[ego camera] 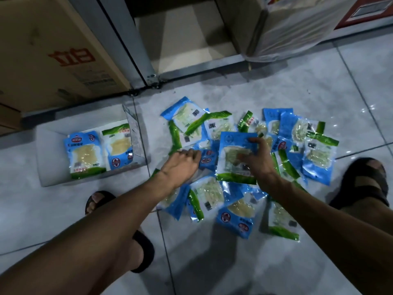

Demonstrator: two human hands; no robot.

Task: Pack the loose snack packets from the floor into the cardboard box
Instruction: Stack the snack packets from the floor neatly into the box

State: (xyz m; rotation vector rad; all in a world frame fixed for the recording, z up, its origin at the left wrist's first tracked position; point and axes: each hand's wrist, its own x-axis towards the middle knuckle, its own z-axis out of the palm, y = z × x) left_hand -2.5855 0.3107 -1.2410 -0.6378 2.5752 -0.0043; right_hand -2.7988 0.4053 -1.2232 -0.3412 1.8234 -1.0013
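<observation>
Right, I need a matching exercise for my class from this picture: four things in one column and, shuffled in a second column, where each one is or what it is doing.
Column one
1. right hand
2. left hand
3. open box
4. large carton

Column two
A. has two packets lying side by side in it
B. stands at the upper left, with red print
C. grips a blue packet
D. rests on the left side of the pile

Pairs: 1-C, 2-D, 3-A, 4-B
</observation>
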